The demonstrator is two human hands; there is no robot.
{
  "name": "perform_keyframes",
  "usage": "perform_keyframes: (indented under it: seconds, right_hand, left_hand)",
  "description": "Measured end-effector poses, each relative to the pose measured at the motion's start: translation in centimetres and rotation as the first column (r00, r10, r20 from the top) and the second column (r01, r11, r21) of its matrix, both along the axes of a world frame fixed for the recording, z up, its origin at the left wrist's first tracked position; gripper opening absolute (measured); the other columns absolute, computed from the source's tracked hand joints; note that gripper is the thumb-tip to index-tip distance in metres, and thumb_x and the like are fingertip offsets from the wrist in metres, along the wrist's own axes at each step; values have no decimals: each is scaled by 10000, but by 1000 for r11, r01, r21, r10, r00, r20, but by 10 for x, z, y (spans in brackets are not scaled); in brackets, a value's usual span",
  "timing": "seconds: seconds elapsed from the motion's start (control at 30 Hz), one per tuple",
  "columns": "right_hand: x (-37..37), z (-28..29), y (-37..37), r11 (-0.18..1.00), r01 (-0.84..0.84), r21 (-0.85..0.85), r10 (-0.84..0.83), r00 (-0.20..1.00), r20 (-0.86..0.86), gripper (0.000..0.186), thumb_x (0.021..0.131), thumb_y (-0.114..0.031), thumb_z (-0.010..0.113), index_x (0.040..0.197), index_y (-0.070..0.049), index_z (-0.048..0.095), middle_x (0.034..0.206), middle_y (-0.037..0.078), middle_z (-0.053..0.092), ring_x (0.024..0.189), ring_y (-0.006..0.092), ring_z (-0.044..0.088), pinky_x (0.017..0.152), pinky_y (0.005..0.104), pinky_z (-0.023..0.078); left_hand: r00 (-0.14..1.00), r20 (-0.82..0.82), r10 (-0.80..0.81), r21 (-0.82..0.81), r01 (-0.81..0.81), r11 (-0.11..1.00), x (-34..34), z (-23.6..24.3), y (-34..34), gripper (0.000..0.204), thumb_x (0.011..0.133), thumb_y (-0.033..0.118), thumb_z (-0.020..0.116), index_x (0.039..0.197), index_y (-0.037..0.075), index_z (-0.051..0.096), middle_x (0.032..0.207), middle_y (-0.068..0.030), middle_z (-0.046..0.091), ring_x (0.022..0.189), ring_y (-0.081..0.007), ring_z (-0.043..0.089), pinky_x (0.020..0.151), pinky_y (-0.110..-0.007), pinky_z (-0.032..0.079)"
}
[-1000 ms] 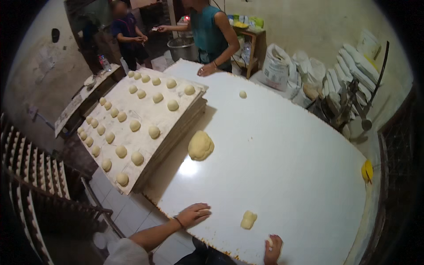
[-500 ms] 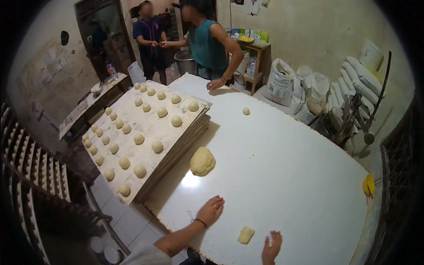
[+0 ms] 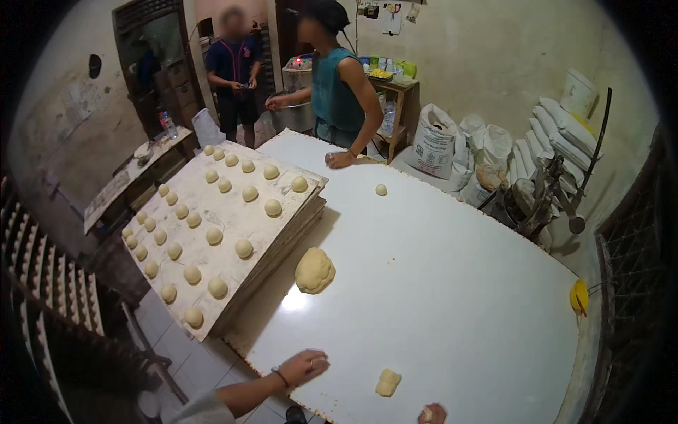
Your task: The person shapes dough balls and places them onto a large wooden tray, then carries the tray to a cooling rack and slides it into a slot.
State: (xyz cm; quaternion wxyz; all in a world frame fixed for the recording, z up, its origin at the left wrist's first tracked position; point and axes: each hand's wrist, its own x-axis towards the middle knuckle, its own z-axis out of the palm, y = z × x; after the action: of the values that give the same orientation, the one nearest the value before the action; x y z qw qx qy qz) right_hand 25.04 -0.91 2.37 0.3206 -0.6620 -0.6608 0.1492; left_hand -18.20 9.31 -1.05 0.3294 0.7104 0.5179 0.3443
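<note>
My left hand (image 3: pixel 304 367) is low over the white tabletop (image 3: pixel 452 304), near its front left edge, with fingers loosely bent and nothing seen in them. A dark band circles that wrist. At the bottom edge of the view my right hand (image 3: pixel 433 414) shows only in part; its fingers look curled and the frame cuts them off. Between the hands, touched by neither, lies a small lobed piece of dough (image 3: pixel 388 382). Farther up the table rests a large rounded lump of dough (image 3: pixel 314 271). One small dough ball (image 3: pixel 381 190) sits near the far edge.
Stacked floured boards (image 3: pixel 261 233) on the left carry several dough balls. A person in a teal top (image 3: pixel 335 88) leans a hand on the table's far end; another person (image 3: pixel 235 78) stands beyond. Sacks (image 3: pixel 432 141) line the right wall. A yellow scoop (image 3: pixel 579 297) hangs at right.
Both hands have drawn back toward the lower edge, and the right is now mostly out of view. The two people's hands, close together before, are apart. The view has shifted slightly.
</note>
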Motion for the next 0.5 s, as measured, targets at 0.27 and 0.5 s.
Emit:
perform_keyframes:
  seconds: [0.27, 0.5]
  right_hand:
    - [-53, -19, -13, 997, 79, -23, -79, 996, 33, 302, 989, -141, 633, 1246, 17, 626, 1272, 228, 595, 1228, 389, 504, 1073, 475, 408]
    - [20, 3, -30, 593, 597, -540, -770, 226, -597, 557, 992, -551, 542, 1186, -37, 636, 1079, 95, 651, 976, 272, 568, 878, 456, 483]
  left_hand:
    - [998, -47, 49, 135, -43, 990, -8, 19, -27, 191, 983, 145, 599, 1113, 54, 704, 1176, -109, 670, 1179, -312, 569, 1048, -436, 441]
    - [514, 739, 435, -645, 356, 676, -84, 24, -88, 379, 996, 239, 661, 1319, 49, 597, 1094, -21, 649, 993, -109, 604, 853, -243, 500]
